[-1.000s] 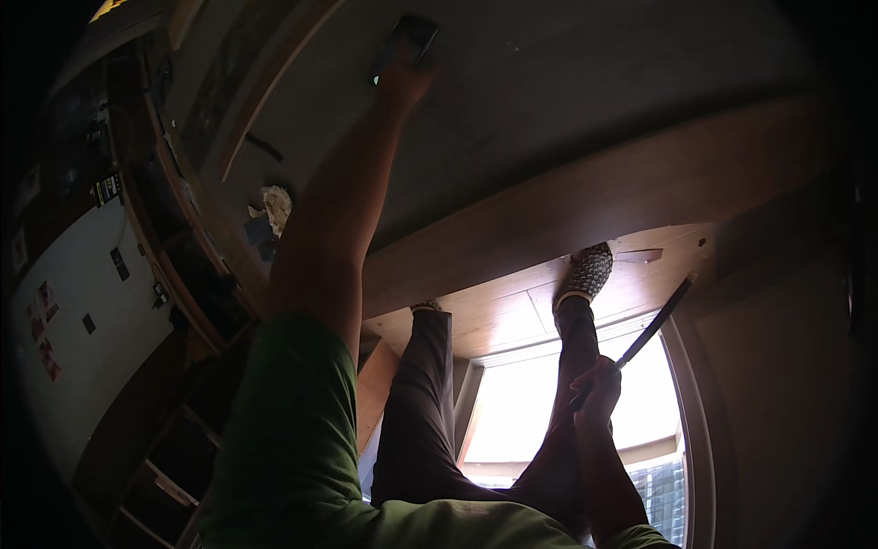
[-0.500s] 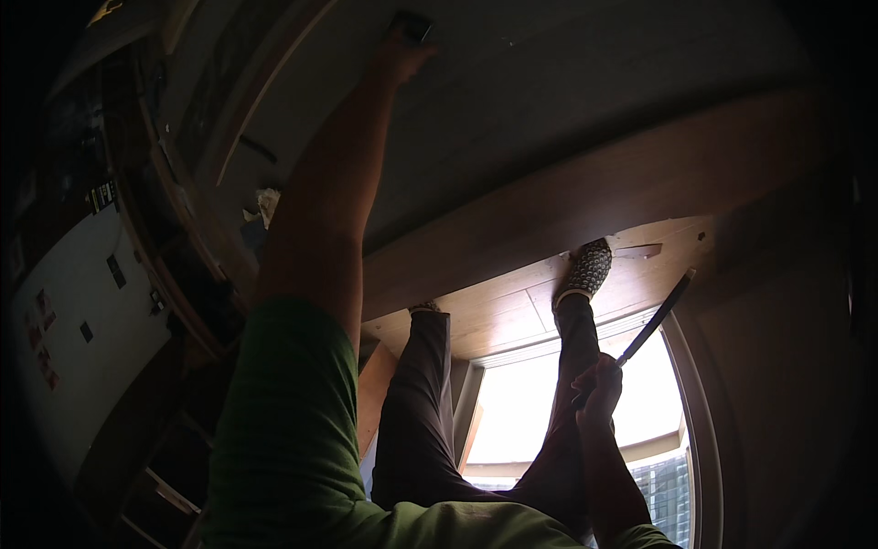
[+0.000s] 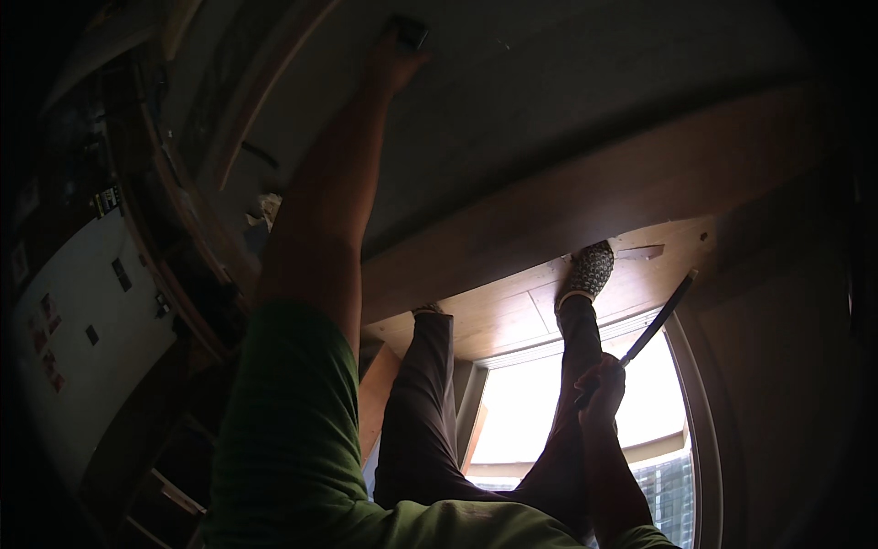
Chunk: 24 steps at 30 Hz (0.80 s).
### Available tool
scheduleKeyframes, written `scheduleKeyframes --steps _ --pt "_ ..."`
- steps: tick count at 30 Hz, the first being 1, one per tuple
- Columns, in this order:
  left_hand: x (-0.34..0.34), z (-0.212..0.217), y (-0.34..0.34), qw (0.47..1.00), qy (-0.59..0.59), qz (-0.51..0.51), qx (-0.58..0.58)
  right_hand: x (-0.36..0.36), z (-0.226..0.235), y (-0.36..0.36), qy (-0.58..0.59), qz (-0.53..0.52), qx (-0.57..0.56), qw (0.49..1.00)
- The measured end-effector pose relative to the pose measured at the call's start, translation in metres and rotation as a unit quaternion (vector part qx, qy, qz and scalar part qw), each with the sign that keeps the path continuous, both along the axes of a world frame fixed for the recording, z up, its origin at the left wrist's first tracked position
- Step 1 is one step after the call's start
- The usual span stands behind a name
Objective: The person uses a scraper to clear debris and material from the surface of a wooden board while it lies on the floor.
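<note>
In the head view, the step in hand is judged to be a long reach: the left hand [image 3: 393, 66] is stretched far out over the broad grey surface [image 3: 540, 101], where a dark block [image 3: 411, 35] is held at its fingers. The block appears to be gripped, though how the fingertips are curled, and whether the surface is touched, cannot be told in the gloom. By the right hand [image 3: 602, 388], a dark stick [image 3: 660, 317] is grasped in a closed fist beside the leg, slanted up and to the right before the bright window [image 3: 530, 403]. For any further move, a secure hold on the block and steady footing on the wooden boards [image 3: 498, 325] would seem to be called for. The block is seen as small, boxy and nearly black; the stick is long and slim, with a pale tip.
</note>
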<state>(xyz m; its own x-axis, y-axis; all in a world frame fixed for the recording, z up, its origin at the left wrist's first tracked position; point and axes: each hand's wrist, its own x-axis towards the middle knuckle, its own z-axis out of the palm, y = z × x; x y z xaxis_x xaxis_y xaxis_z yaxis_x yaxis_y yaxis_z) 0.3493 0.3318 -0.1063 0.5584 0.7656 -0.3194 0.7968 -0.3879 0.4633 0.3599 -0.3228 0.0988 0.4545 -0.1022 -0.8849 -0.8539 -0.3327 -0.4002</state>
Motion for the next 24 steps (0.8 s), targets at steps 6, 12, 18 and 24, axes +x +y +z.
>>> scheduleKeyframes --steps 6,12,18,24 --pt "-0.005 -0.001 -0.009 1.0 -0.005 0.02 -0.004 0.004 0.002 0.004 0.006 0.001 -0.014 1.0" --pt "-0.005 0.007 -0.008 1.0 -0.02 0.013 0.001 0.007 0.002 0.005 -0.001 0.021 0.003 1.0" --pt "-0.001 0.015 -0.012 0.999 0.017 0.02 -0.021 0.009 0.002 0.006 0.003 0.042 -0.011 0.999" --pt "0.004 0.014 -0.023 0.997 0.035 -0.026 0.069 0.011 0.004 0.006 0.012 0.03 -0.014 0.999"
